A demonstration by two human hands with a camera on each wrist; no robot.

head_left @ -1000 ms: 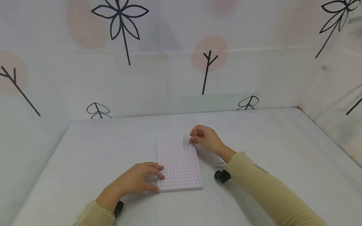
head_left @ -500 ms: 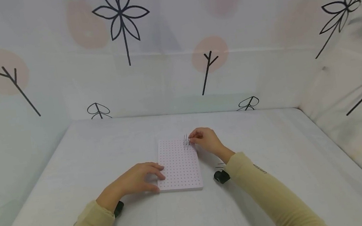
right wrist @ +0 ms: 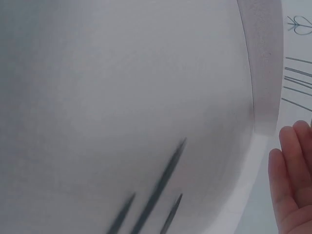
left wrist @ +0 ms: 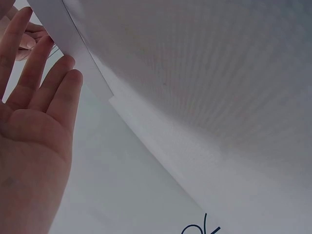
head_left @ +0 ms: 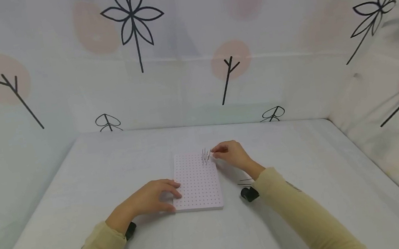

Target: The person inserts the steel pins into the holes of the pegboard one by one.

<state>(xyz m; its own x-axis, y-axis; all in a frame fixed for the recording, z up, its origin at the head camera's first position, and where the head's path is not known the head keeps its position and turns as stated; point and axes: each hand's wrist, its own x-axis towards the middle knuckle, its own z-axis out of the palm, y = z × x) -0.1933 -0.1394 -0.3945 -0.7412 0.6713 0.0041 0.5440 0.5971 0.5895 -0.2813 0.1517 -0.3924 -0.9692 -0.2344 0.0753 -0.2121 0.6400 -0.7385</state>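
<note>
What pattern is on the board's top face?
A grid of small dark dots on the pale pegboard, clearest in the head view.

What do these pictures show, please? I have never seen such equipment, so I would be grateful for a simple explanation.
There is no robot here: you see a person's two bare hands. The wide picture comes from a camera on the head, looking forward and down. The other two come from cameras on the wrists; the black devices there are probably these.

On the white table lies a pale board with rows of small holes. Several thin dark sticks stand at its far right corner, and loose sticks lie on the table to its right.

The left hand rests its fingertips on the board's left side. The right hand appears to pinch the top of one standing stick.
</note>
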